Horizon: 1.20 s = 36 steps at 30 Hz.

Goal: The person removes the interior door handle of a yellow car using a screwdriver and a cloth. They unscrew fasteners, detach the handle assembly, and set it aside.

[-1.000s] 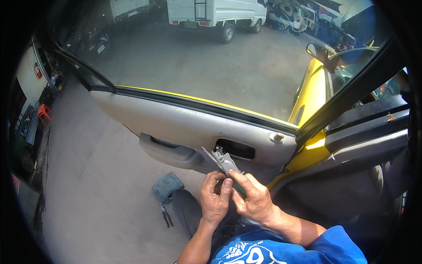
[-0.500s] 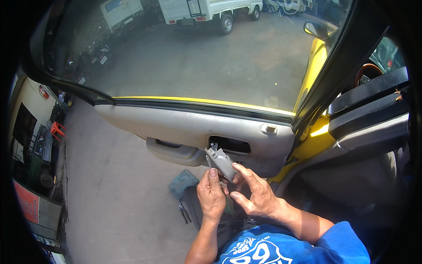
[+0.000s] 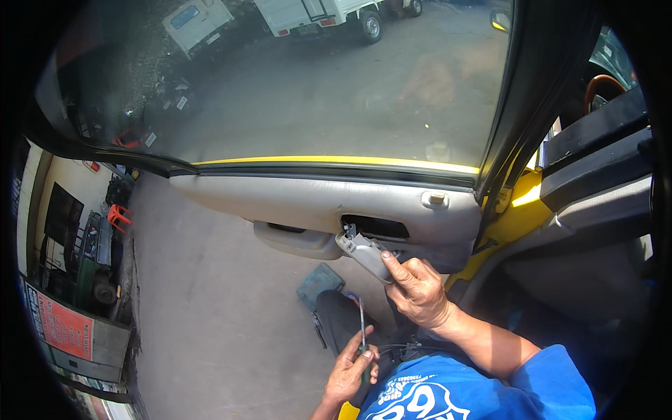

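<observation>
In the head view my right hand (image 3: 422,292) grips a grey plastic door handle bezel (image 3: 371,257) by its near end, thumb on top. The bezel's far end is tilted up beside a dark rectangular opening (image 3: 381,227) in the grey door panel (image 3: 308,196). Some small metal hardware (image 3: 349,229) shows at the left edge of that opening. Lower down, close to my body, my left hand (image 3: 350,371) is closed round the green handle of a screwdriver (image 3: 362,326). Its thin shaft points up and away, apart from the bezel.
A grey armrest (image 3: 297,239) juts from the door below the window glass. On the ground beside my knee lies a teal case (image 3: 320,285), with pliers (image 3: 319,330) nearby. The car's seat (image 3: 595,182) stands at the right.
My left hand has left the bezel and moved down toward my body, now showing a screwdriver. My right hand still holds the bezel. The view has shifted slightly.
</observation>
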{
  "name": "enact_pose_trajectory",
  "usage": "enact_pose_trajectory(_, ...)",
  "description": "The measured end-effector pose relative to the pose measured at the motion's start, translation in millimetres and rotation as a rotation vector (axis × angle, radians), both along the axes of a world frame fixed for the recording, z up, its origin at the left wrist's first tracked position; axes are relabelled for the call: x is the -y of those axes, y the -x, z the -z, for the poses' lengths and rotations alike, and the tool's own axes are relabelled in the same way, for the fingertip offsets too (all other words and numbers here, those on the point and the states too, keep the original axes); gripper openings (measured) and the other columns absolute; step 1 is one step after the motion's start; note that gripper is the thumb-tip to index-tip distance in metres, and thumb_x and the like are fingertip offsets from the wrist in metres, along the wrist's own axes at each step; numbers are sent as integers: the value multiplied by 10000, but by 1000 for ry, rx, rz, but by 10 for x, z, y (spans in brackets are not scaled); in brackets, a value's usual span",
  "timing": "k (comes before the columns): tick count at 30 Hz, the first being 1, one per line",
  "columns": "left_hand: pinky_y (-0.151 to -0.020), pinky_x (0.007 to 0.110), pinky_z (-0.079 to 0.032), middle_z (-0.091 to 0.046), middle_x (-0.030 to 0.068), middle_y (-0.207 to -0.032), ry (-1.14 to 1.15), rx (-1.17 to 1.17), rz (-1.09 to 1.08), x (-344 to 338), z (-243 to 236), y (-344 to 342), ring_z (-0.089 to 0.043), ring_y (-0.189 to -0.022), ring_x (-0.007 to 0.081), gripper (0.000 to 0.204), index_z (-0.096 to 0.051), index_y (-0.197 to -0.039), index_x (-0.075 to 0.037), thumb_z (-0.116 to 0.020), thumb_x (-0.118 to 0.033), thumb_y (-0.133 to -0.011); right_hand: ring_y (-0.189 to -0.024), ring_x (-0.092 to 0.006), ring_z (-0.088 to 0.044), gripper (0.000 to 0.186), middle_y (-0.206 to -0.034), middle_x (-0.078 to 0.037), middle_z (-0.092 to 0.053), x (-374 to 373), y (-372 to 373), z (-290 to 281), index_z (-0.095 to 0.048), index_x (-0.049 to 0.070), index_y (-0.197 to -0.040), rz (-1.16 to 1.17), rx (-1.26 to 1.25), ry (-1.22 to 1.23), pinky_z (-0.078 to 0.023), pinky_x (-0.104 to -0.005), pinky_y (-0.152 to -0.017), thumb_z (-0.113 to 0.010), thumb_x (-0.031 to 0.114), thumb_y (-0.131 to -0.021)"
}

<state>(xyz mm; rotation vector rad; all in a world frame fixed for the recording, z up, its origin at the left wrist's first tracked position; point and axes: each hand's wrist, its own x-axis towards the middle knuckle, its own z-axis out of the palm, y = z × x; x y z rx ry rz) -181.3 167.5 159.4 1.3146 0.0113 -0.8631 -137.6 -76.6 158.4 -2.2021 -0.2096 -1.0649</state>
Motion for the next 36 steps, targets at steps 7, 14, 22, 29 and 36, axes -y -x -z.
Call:
enact_pose_trajectory(7,-649,344,-585,-756,139,-904,-771,965,137,-13,-1538,-1231,-707,-689,194,401,-599,-1383,7,-681,-197,-1048,-714,-263,-597,724,-833,-69,-564,64,7,-73,-614,70,-1473,-23,-46,5,-535,-388,-705,-748,-1,-765)
enact_pose_trajectory(14,-706,416,-601,-774,189,-852,-987,1312,352,401,-2005,-1527,-778,-779,316,159,-731,-1066,1,-760,-98,-944,-730,-267,-604,722,-836,-70,-565,101,17,-91,-616,66,-1469,-28,-74,-10,-547,-397,-718,-764,7,-764)
enact_pose_trajectory(22,-692,375,-600,-780,167,-886,-929,1455,366,427,-2053,-1445,-779,-772,297,179,-744,-1073,0,-796,-60,-913,-738,-270,-607,737,-853,-80,-559,111,11,-78,-604,72,-1483,-36,-80,-20,-552,-397,-730,-776,14,-769)
enact_pose_trajectory(29,-700,377,-616,-775,149,-877,-1028,1586,425,515,-2036,-1456,-779,-775,295,151,-747,-1044,-27,-792,-60,-903,-750,-280,-609,735,-857,-83,-559,123,22,-136,-601,71,-1484,-35,-88,-9,-557,-401,-743,-774,17,-771)
enact_pose_trajectory(36,-686,377,-619,-740,114,-902,-1183,1887,627,672,-2076,-1430,-748,-778,270,191,-725,-1051,-32,-753,-3,-864,-726,-281,-600,729,-827,-98,-570,105,8,-172,-607,39,-1466,-64,-77,-62,-555,-408,-720,-759,-58,-759)
